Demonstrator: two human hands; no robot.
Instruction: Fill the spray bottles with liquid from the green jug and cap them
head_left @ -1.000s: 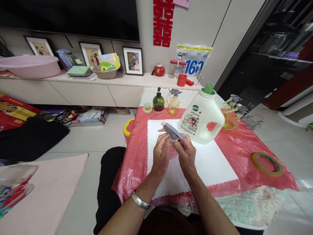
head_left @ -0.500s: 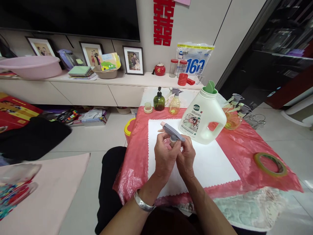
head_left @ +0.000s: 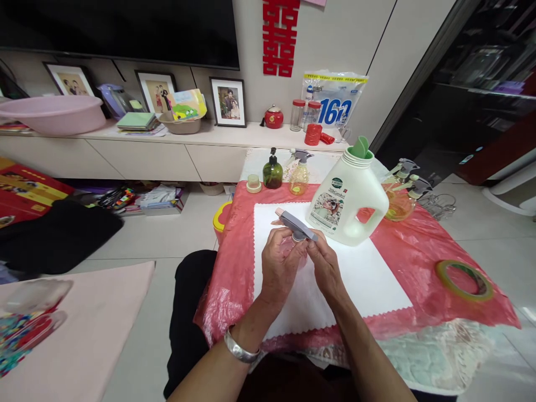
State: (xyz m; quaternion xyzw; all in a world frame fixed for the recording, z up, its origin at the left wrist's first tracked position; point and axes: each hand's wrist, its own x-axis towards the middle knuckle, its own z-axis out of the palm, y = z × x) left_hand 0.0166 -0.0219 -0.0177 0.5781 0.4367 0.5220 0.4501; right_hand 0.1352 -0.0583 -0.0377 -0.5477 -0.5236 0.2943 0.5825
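Above the white scalloped mat (head_left: 368,285) I hold a spray bottle (head_left: 296,224) with a grey trigger head and a pale pink nozzle pointing to the upper left. Its clear pinkish body is mostly covered by my hands. My left hand (head_left: 278,268), with a silver bangle on the wrist, is wrapped round the body. At the neck, just under the trigger head, the fingers of my right hand (head_left: 326,262) are closed on the bottle. A large white detergent jug (head_left: 349,195) with its green spout uncovered stands close beyond my right hand.
A pale cap (head_left: 253,183), a green pump bottle (head_left: 272,172) and a yellowish spray bottle (head_left: 298,178) stand at the back of the red-covered table (head_left: 226,279). More spray bottles (head_left: 402,198) are behind the jug. A roll of tape (head_left: 464,281) lies at the right.
My right hand has shifted slightly right and opened up a little from my left, its fingers still at the neck. The spray bottle's body shows a bit more between my hands.
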